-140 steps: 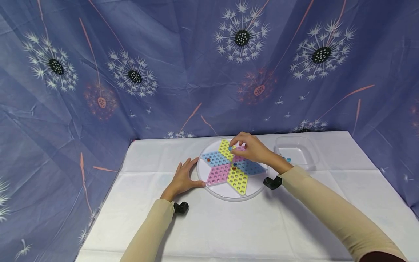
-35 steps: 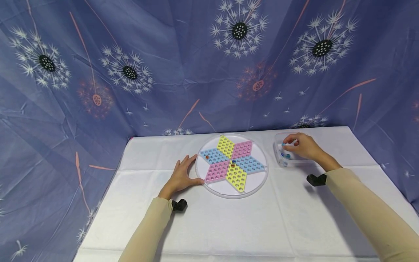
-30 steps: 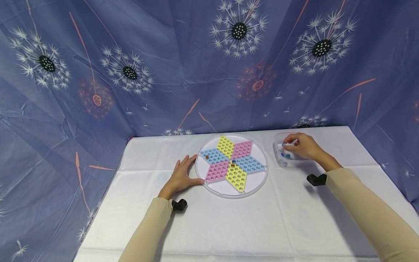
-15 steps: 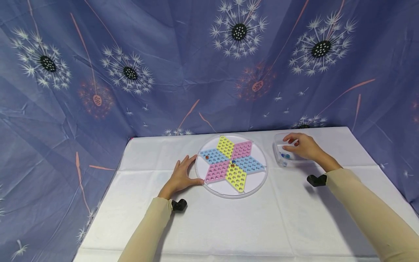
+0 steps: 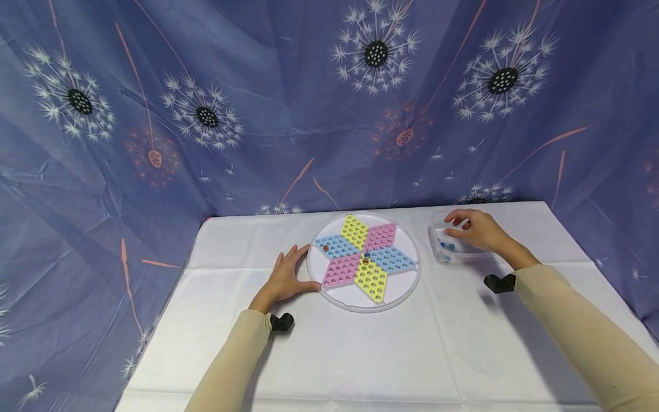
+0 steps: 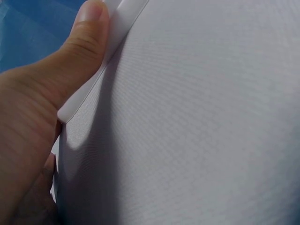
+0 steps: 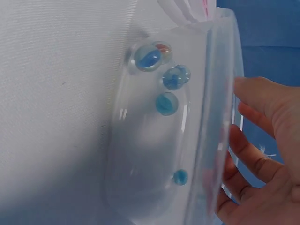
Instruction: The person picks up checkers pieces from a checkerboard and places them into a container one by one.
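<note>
Head view: the left hand [image 5: 285, 279], fingers spread, touched the star board [image 5: 363, 309]; the right hand [image 5: 479, 228], loosely curved with nothing visibly held, hung at the clear box [image 5: 467, 256] where marbles [image 7: 167, 103] lay. Picking one out seemed the current step, likely calling for a pinch.

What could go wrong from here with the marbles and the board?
The marbles lie loose in the clear box, so one might roll off if the right hand tries to pinch it. That hand is also close to the box's wall; a bump could shift the box. The left hand touches the rim of the round board, so a push there might jolt the blue marble near its centre.
</note>
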Available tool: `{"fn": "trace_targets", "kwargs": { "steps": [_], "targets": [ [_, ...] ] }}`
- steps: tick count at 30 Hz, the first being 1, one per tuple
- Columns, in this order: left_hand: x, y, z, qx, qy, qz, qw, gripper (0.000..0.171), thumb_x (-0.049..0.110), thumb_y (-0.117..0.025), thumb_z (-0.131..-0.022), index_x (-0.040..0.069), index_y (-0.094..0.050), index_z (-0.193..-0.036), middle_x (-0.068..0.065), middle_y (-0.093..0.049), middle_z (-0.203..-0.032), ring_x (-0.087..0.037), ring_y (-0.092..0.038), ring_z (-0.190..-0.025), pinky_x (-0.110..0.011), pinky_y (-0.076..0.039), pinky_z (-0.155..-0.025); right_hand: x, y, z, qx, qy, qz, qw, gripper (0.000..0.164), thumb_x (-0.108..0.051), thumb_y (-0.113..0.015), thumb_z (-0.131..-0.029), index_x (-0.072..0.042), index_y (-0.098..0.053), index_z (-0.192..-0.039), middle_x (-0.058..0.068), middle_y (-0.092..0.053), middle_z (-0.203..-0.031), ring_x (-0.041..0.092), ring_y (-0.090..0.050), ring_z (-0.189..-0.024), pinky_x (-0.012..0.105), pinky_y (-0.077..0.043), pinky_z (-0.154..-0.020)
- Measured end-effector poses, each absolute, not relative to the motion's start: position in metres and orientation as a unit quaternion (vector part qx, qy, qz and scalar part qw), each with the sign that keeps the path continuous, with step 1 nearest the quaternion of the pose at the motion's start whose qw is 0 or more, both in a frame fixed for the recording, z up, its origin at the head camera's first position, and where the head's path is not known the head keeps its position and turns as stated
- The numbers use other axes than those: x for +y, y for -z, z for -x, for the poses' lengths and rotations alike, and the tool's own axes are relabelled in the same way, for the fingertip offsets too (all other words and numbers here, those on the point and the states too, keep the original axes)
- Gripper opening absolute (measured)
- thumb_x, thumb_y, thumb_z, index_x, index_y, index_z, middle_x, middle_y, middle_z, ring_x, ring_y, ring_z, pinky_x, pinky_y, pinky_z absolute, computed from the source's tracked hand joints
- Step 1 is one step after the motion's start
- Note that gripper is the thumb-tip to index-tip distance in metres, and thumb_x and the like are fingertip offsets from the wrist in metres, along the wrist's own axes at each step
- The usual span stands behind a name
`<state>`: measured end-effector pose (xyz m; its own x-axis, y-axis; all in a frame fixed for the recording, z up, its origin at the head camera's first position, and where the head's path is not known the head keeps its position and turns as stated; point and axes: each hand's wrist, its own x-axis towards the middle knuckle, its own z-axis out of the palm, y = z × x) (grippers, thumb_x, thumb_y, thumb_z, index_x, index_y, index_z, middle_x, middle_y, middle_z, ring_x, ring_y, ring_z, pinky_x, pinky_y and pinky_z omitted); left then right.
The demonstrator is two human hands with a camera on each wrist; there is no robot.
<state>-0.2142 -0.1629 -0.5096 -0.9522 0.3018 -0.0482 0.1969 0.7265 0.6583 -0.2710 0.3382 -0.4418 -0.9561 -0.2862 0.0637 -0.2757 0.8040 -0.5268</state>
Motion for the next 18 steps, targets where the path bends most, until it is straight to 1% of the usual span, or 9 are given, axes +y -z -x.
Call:
{"fn": "trace_targets", "kwargs": {
  "steps": [4, 10, 12, 18],
  "targets": [
    [-0.163, 0.51, 0.214, 0.926, -0.345, -0.132, 0.077, 0.114, 0.046, -0.094, -0.07, 0.02, -0.032, -0.163, -0.016, -0.024, -0.168, -0.034, -0.01, -0.158, -0.053, 0.001, -0.128, 0.337, 0.436, 0.269, 0.948, 0.275, 0.163, 0.004, 0.035, -0.025, -0.076, -0.095, -0.004, -0.069, -0.123, 0.018, -0.069, -0.109, 0.029, -0.061, -0.088, 0.04, -0.052, -0.073],
    [-0.163, 0.509, 0.213, 0.926, -0.344, -0.134, 0.076, 0.114, 0.046, -0.094, -0.071, 0.019, -0.032, -0.162, -0.016, -0.025, -0.168, -0.033, -0.011, -0.158, -0.052, 0.002, -0.128, 0.33, 0.422, 0.266, 0.944, 0.279, 0.176, 0.019, 0.038, -0.027, -0.073, -0.097, -0.005, -0.067, -0.127, 0.02, -0.068, -0.116, 0.035, -0.063, -0.1, 0.051, -0.055, -0.084],
    [-0.162, 0.509, 0.213, 0.926, -0.344, -0.135, 0.075, 0.114, 0.045, -0.094, -0.071, 0.019, -0.032, -0.162, -0.016, -0.025, -0.168, -0.033, -0.012, -0.158, -0.053, 0.001, -0.128, 0.328, 0.417, 0.265, 0.943, 0.279, 0.18, 0.025, 0.039, -0.028, -0.073, -0.097, -0.005, -0.067, -0.129, 0.02, -0.067, -0.117, 0.035, -0.063, -0.102, 0.052, -0.056, -0.085],
    [-0.162, 0.509, 0.213, 0.927, -0.344, -0.132, 0.076, 0.114, 0.045, -0.094, -0.071, 0.019, -0.032, -0.163, -0.016, -0.024, -0.168, -0.034, -0.01, -0.158, -0.053, 0.001, -0.128, 0.319, 0.409, 0.268, 0.939, 0.272, 0.21, 0.014, 0.039, -0.025, -0.075, -0.096, -0.005, -0.067, -0.128, 0.019, -0.068, -0.114, 0.034, -0.065, -0.099, 0.052, -0.058, -0.084]
  ]
}}
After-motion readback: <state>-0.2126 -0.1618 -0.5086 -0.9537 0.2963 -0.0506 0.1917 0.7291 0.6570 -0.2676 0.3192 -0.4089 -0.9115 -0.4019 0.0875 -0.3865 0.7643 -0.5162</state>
